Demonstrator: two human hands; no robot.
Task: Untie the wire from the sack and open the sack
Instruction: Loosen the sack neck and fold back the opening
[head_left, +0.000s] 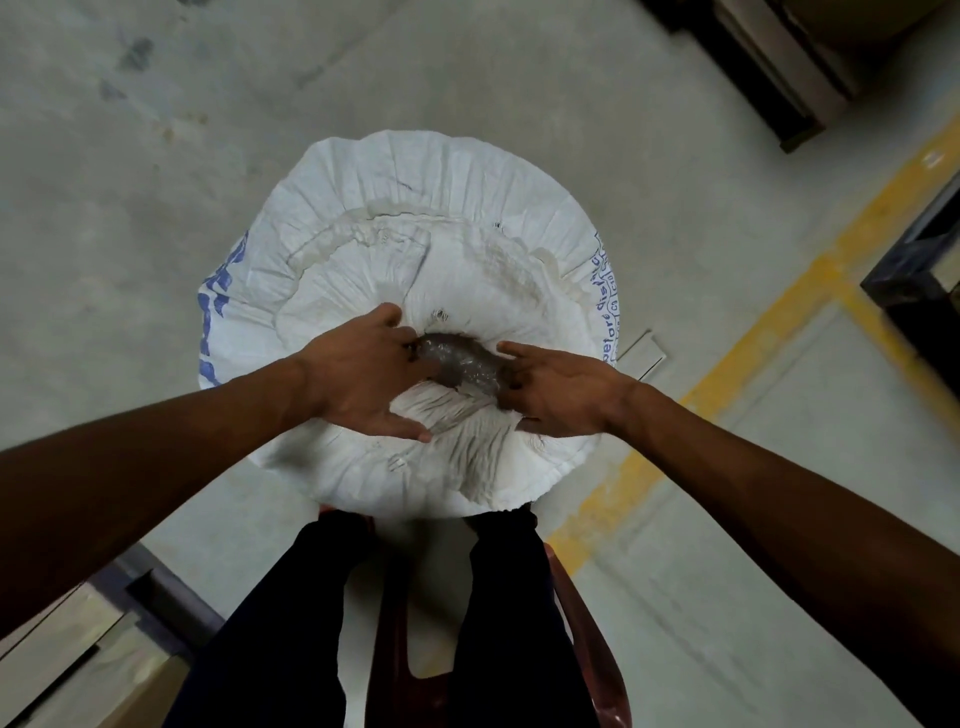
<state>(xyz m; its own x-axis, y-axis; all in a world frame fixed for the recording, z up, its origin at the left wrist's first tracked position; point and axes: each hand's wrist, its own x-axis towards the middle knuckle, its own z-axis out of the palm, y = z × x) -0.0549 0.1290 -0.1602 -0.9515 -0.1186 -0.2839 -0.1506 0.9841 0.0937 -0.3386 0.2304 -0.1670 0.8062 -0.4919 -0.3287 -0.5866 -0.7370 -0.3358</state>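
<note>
A white woven sack (395, 208) with blue print stands upright on the floor in front of me, seen from above. Its mouth is gathered into folds around a small opening, where a clear plastic inner liner (460, 364) shows. My left hand (363, 379) rests on the left side of the opening, fingers hooked into the folds and the liner. My right hand (558, 389) grips the right side of the opening the same way. No wire is visible; the hands hide part of the gathered neck.
I sit on a dark red plastic chair (587, 623), legs in dark trousers. A yellow floor line (769, 322) runs on the right. Dark pallet-like frames (914, 270) stand at the right and top right. Flat boards (78, 649) lie at the lower left.
</note>
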